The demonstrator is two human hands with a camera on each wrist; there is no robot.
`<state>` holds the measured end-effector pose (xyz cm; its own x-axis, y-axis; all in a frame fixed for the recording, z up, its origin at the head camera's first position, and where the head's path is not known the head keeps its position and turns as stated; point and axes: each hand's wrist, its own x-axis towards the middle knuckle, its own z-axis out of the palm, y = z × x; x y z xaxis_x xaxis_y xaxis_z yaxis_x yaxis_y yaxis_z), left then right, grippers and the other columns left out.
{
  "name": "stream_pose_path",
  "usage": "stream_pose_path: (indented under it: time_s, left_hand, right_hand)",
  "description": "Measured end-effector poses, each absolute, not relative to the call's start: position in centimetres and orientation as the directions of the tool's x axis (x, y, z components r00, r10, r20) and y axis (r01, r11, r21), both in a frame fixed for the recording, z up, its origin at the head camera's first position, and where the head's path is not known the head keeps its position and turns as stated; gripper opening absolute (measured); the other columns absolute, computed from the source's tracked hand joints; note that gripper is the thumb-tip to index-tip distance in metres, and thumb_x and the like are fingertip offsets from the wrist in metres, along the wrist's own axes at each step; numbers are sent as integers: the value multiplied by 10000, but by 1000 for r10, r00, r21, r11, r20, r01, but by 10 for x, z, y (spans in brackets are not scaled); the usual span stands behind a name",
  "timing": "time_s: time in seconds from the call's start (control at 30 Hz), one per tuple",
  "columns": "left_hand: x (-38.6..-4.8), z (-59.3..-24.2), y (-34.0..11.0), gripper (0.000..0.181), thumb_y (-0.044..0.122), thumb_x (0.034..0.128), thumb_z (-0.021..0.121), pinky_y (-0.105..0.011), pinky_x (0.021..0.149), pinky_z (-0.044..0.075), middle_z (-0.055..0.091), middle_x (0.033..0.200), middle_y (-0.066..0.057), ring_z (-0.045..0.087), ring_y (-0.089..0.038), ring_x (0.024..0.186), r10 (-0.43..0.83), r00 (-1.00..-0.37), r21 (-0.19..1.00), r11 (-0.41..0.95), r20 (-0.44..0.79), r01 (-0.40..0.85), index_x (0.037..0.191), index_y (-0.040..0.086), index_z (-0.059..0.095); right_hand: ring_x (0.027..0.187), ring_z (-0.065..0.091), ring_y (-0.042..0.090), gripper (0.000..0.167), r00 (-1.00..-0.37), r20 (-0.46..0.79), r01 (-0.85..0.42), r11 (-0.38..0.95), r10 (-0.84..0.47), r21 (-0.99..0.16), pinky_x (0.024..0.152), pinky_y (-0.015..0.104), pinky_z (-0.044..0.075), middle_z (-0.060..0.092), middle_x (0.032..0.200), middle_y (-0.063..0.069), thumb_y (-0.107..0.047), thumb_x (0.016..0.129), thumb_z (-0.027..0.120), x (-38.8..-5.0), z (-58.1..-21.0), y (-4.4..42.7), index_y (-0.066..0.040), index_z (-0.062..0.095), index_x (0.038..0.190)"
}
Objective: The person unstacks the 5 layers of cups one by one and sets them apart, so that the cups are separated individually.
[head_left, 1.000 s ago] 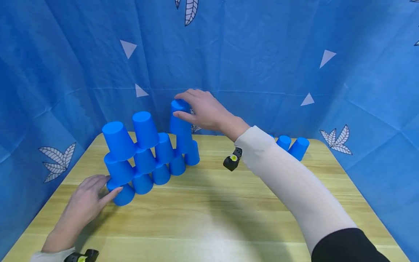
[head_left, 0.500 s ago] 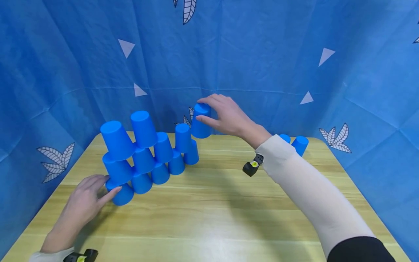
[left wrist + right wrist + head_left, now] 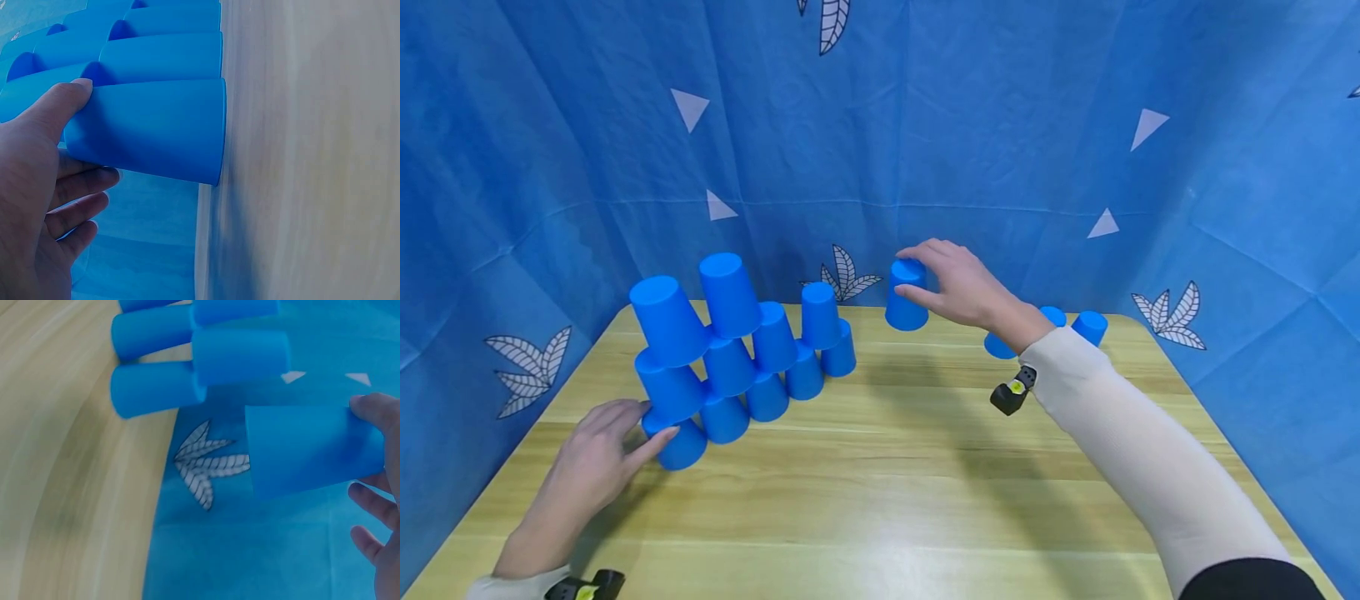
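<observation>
My right hand [image 3: 958, 283] grips an upside-down blue cup [image 3: 907, 300] near its closed end, thumb on one side and fingers on the other. In the right wrist view this held cup [image 3: 306, 450] is apart from the stacked cups. At the left, my left hand [image 3: 597, 458] pinches the nearest bottom-row cup [image 3: 682, 446] of a stepped wall of inverted blue cups. The left wrist view has the thumb on that cup [image 3: 150, 131] near its closed end, the lower fingers loosely bent. Two cups, a front one [image 3: 667, 321] and one behind it [image 3: 730, 296], form the wall's top row.
Several more blue cups stand at the back right, one [image 3: 1088, 327] beside another [image 3: 1052, 317], with a third [image 3: 999, 346] partly behind the right forearm. The wooden table [image 3: 850, 500] ends at a blue patterned curtain [image 3: 970, 125] on the back and sides.
My right hand has lifted a cup from atop the far end of the wall and carried it right and down. The left hand has stayed on its cup.
</observation>
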<state>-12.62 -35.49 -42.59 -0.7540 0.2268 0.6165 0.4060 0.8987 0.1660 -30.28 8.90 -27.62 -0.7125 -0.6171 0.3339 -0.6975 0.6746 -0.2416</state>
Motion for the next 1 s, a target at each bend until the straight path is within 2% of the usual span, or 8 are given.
stream_pose_path:
  time_s: [0.4, 0.7, 0.9, 1.0]
  left_hand:
    - [-127, -428, -357, 433, 324, 836, 767, -597, 835, 506, 677, 964, -208, 621, -403, 935, 241, -724, 150, 890, 647, 430, 1027, -53, 673]
    - [-128, -429, -357, 482, 409, 867, 726, -589, 833, 505, 679, 966, -197, 625, -396, 933, 234, -718, 154, 889, 656, 431, 1034, -41, 684]
    - [-129, -429, -358, 530, 464, 909, 658, -590, 824, 509, 677, 958, -198, 625, -399, 923, 247, -708, 148, 883, 661, 445, 1043, -48, 679]
    - [-128, -429, -358, 502, 433, 896, 688, -585, 826, 513, 679, 960, -193, 627, -391, 925, 245, -717, 147, 887, 653, 437, 1047, -46, 678]
  right_hand:
    - [1176, 518, 315, 553, -790, 228, -613, 743, -569, -268, 1000, 529, 418, 567, 1281, 110, -449, 943, 631, -319, -308, 122, -96, 549, 1361]
    - [1256, 467, 362, 529, -845, 148, -533, 791, -514, -300, 1075, 570, 327, 528, 1352, 147, -384, 950, 642, -329, -328, 143, -95, 527, 1379]
    - [1307, 411, 406, 540, -864, 106, -501, 823, -491, -269, 1104, 590, 284, 496, 1396, 184, -374, 965, 624, -336, -340, 155, -76, 502, 1398]
    - [1308, 405, 419, 545, -868, 92, -494, 834, -487, -248, 1103, 596, 282, 490, 1401, 198, -373, 968, 620, -339, -345, 160, -64, 498, 1401]
